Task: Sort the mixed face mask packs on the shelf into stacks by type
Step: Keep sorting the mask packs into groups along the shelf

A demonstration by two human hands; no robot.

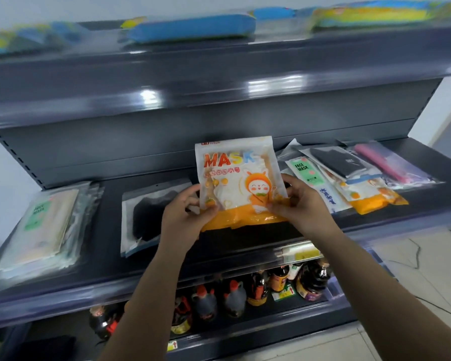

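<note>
An orange and white cartoon mask pack (238, 178) printed "MASK" is held upright over the middle of the dark shelf (110, 277). My left hand (185, 212) grips its lower left edge and my right hand (294, 201) pinches its lower right edge. On the shelf's left lies a stack of green-label "FACE MASK" packs (44, 225). A stack of black mask packs (146, 214) lies beside my left hand. At the right sits a mixed pile (349, 175) with a green face mask pack, a black pack, an orange pack and a pink pack.
The shelf above (219, 74) carries blurred blue and yellow packages (193, 29). The shelf below holds several dark sauce bottles (245, 290). Tiled floor (427, 256) shows at the right.
</note>
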